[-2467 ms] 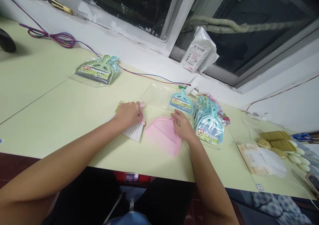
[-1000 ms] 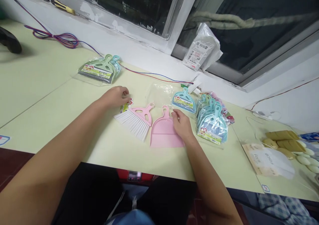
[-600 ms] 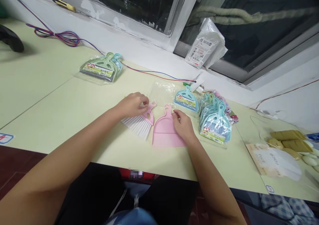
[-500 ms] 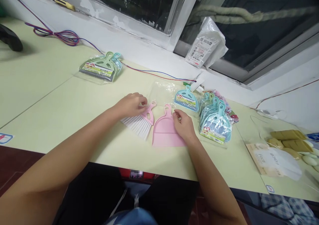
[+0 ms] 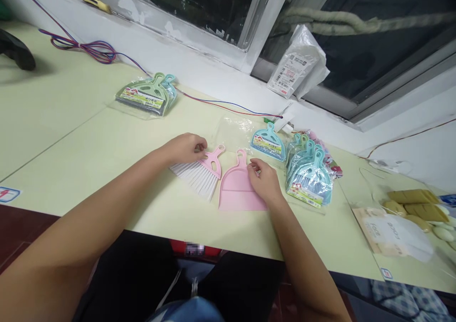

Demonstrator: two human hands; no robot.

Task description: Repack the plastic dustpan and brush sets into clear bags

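Observation:
A small pink hand brush (image 5: 213, 163) with white bristles lies on the table, its bristles toward me and its handle pointing away. My left hand (image 5: 187, 148) is at the brush's left side, fingers curled and thumb against its pink edge. Beside the brush is a pink dustpan (image 5: 237, 184), handle pointing away and wide edge facing me. My right hand (image 5: 265, 179) rests over the dustpan's right side with bent fingers, covering part of that edge. The fingertips' exact contact is partly hidden.
Bagged blue dustpan sets (image 5: 309, 179) are stacked at the right, near a single blue set (image 5: 268, 141) and a clear plastic bag (image 5: 231, 132). Green and blue sets (image 5: 146, 96) lie back left. Coiled wires (image 5: 85, 49) and a screwdriver (image 5: 94, 1) are farther off.
My left hand has slid slightly left along the brush, showing more of its pink part. The brush, dustpan and right hand look about the same; the view has shifted a little.

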